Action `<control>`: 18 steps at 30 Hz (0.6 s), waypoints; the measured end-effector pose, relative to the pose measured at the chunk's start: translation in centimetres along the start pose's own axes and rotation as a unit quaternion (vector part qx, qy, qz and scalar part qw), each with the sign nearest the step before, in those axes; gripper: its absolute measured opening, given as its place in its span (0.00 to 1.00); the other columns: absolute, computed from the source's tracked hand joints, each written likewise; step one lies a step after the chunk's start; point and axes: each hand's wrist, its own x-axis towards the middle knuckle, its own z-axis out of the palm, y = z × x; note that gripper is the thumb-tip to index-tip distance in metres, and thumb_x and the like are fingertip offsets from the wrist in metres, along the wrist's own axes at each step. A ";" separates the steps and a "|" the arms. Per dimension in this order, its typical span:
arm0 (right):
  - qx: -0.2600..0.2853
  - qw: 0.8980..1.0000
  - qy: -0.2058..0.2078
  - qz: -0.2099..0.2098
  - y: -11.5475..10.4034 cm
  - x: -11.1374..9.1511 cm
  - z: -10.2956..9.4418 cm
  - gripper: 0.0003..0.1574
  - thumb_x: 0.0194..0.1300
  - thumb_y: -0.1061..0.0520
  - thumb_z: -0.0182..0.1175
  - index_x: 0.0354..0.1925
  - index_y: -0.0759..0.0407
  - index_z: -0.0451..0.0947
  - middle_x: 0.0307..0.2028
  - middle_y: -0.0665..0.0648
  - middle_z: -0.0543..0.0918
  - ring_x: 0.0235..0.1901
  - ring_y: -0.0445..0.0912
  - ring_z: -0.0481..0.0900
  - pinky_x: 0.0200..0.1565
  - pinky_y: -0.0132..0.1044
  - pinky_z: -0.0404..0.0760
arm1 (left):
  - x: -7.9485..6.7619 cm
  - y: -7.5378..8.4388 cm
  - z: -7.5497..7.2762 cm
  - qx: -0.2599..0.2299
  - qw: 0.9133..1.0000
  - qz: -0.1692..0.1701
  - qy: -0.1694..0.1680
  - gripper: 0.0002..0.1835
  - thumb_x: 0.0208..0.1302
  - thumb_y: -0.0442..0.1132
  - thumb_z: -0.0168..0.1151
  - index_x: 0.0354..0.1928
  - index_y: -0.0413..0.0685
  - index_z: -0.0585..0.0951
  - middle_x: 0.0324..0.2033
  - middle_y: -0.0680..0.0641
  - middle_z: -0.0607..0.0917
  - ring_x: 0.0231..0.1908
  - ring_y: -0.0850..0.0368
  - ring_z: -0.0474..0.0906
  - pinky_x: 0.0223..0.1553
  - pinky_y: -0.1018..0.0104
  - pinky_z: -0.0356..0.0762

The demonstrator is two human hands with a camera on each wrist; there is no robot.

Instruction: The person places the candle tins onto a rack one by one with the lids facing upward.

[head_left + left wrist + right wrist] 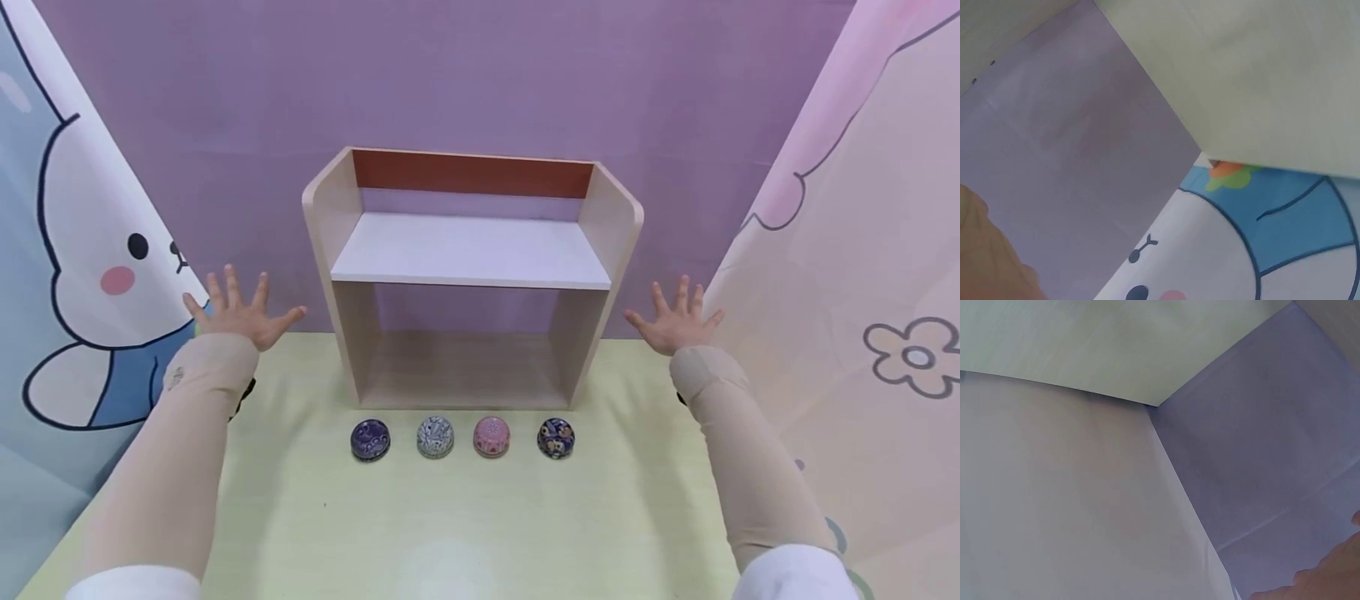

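Observation:
My left hand [238,317] is held out to the left of a small two-tier shelf [471,250], fingers straight and spread, holding nothing. On the shelf's other side my right hand [677,323] is spread the same way with nothing in it. In front of the shelf stands a row of small round tins: a dark purple tin [371,439], a white-and-grey patterned tin [435,437], a pink tin [492,437] and a dark blue floral tin [556,437]. Both wrist views show only part of each hand, the left hand [991,256] and the right hand [1322,575], at a lower corner.
The shelf has a white upper board [471,248], wooden side panels and a brown back strip [472,173]. It stands on a pale yellow-green table [450,525] against a purple cloth [480,75]. Printed curtains hang at the left [105,250] and right [855,283].

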 end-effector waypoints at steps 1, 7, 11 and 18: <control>0.000 1.000 0.000 -0.002 0.0 0.0 -0.1 0.59 0.56 0.19 0.27 0.71 0.52 0.31 0.65 0.66 0.15 0.64 0.67 0.15 0.52 0.75 0.21 | 0.0 0.0 -0.1 0.005 1.000 0.004 0.004 0.56 0.50 0.81 0.25 0.71 0.48 0.37 0.65 0.30 0.24 0.63 0.29 0.15 0.56 0.31 0.12; -0.002 1.000 0.007 -0.014 -0.3 -0.2 -0.8 0.61 0.56 0.18 0.28 0.71 0.56 0.34 0.67 0.69 0.19 0.66 0.67 0.20 0.54 0.76 0.24 | 0.0 -0.1 -0.8 -0.002 1.000 0.023 0.016 0.54 0.52 0.79 0.23 0.71 0.47 0.39 0.66 0.29 0.27 0.64 0.28 0.21 0.59 0.31 0.17; -0.014 0.999 0.015 -0.027 -0.6 -0.5 -1.4 0.58 0.60 0.23 0.33 0.71 0.61 0.39 0.68 0.73 0.28 0.67 0.67 0.29 0.57 0.74 0.29 | -0.3 -0.1 -1.3 -0.027 0.999 0.039 0.018 0.50 0.57 0.75 0.21 0.71 0.45 0.40 0.67 0.28 0.31 0.65 0.26 0.27 0.61 0.30 0.25; -0.045 0.998 0.029 -0.043 -1.4 -1.4 -2.4 0.49 0.66 0.33 0.38 0.68 0.68 0.48 0.67 0.76 0.42 0.67 0.68 0.38 0.61 0.70 0.38 | -1.7 0.1 -3.3 -0.010 0.996 0.082 0.019 0.45 0.64 0.69 0.25 0.70 0.40 0.44 0.66 0.24 0.43 0.64 0.25 0.39 0.62 0.30 0.37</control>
